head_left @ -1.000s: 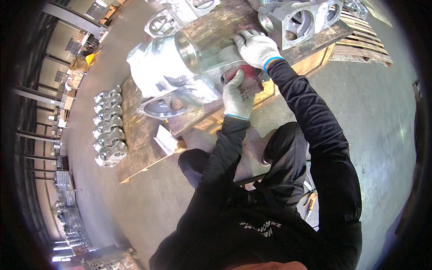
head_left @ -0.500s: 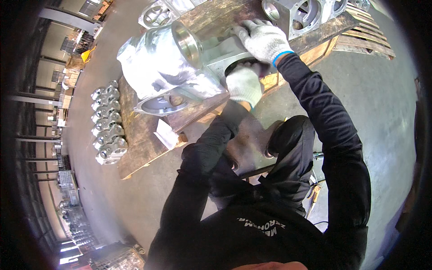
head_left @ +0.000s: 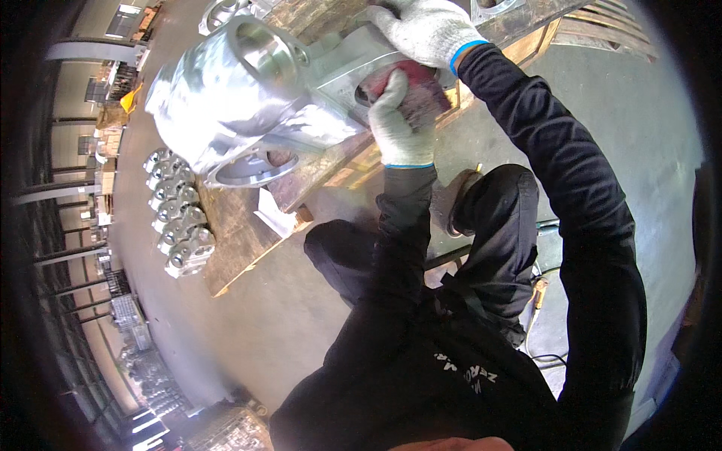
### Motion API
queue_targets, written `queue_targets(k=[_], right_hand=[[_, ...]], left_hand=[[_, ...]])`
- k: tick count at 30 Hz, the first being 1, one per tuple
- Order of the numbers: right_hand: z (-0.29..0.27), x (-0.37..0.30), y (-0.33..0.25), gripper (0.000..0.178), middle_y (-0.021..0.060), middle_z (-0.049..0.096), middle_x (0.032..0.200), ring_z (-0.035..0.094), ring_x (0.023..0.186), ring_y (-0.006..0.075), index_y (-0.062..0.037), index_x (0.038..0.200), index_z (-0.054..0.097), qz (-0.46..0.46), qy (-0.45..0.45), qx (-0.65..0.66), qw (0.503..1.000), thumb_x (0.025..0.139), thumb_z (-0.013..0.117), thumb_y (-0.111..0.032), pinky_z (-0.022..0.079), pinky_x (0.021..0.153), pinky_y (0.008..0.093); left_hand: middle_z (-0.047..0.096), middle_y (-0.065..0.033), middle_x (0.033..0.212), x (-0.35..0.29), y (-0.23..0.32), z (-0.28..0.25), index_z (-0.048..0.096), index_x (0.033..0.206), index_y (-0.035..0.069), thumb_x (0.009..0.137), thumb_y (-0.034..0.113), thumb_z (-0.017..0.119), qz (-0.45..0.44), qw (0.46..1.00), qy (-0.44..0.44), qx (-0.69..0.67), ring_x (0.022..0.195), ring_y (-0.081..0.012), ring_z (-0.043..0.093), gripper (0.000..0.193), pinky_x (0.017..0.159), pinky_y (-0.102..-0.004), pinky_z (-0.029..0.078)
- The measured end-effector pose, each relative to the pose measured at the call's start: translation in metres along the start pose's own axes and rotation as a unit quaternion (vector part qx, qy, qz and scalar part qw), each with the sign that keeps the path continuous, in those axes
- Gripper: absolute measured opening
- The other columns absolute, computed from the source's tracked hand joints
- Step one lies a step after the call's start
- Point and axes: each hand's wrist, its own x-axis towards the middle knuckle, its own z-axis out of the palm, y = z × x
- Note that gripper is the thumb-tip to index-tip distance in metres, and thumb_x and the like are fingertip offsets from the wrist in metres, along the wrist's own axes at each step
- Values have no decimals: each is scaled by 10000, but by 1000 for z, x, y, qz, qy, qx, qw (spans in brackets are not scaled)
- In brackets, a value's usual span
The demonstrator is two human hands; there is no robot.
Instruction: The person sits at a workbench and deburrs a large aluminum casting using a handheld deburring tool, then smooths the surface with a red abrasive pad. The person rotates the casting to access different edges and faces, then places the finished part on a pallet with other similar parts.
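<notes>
A large shiny metal casting (head_left: 218, 98) lies on a wooden bench, with round bored openings facing up and toward me. My left hand (head_left: 402, 128), in a white knit glove, pinches a dark red scouring pad (head_left: 425, 98) at the round opening in the casting's right end. Part of the pad is blurred, and the far fingers are hidden behind it. Over the top of that same end rests my right hand (head_left: 429, 34), also gloved, its fingers stretched out along the metal.
Smaller castings (head_left: 180, 214) stand in a row left of the wooden bench (head_left: 241, 240). A folded white paper (head_left: 275, 214) sits near its front edge. At the upper right is a slatted wooden pallet (head_left: 602, 30). A hose (head_left: 535, 301) with a brass-coloured fitting lies beside my leg.
My left hand has drawn back and turned, so the red pad now shows. The view has shifted, and the casting appears farther left and higher. My right hand stays on the casting's end.
</notes>
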Motion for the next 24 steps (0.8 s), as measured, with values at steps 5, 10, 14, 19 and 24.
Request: queue_targets(k=[5, 10, 14, 19, 24], right_hand=[[-12, 7, 1, 403, 162, 631, 1356, 644, 1204, 362, -141, 1369, 595, 11, -30, 16, 999, 999, 508, -274, 546, 994, 453], [-17, 4, 2, 410, 163, 614, 1386, 629, 1232, 361, -147, 1379, 591, 6, -51, 15, 999, 992, 515, -257, 531, 1020, 451], [-8, 5, -1, 402, 138, 634, 1346, 597, 1280, 329, -192, 1359, 608, 40, -10, 6, 999, 988, 502, -306, 490, 1067, 480], [-2, 12, 0, 655, 173, 543, 1506, 478, 1424, 349, -158, 1432, 595, 95, -22, 104, 990, 1034, 304, -590, 339, 1204, 458], [-19, 4, 2, 640, 179, 552, 1494, 469, 1431, 354, -193, 1429, 600, 35, -71, 57, 995, 1033, 303, -598, 337, 1210, 444]], left_hand=[[738, -100, 938, 10, -3, 24, 701, 969, 49, 832, 8, 684, 204, 710, 31, 674, 879, -296, 716, 145, 780, -390, 585], [751, -117, 830, 13, 27, 30, 785, 861, 130, 824, 221, 658, 167, 14, -168, 972, 766, -290, 717, 161, 613, -450, 513], [738, -142, 811, 19, 31, 26, 770, 860, 140, 797, 268, 684, 207, 169, -143, 953, 751, -341, 715, 167, 618, -476, 523], [673, -86, 821, 15, 23, 20, 667, 1065, 11, 873, -43, 529, -49, 878, 67, 471, 739, -231, 680, 243, 620, -362, 577], [693, -61, 1104, -11, 17, 14, 633, 1076, 94, 1020, 123, 622, 7, 999, -44, 23, 969, -194, 683, 64, 850, -321, 561]])
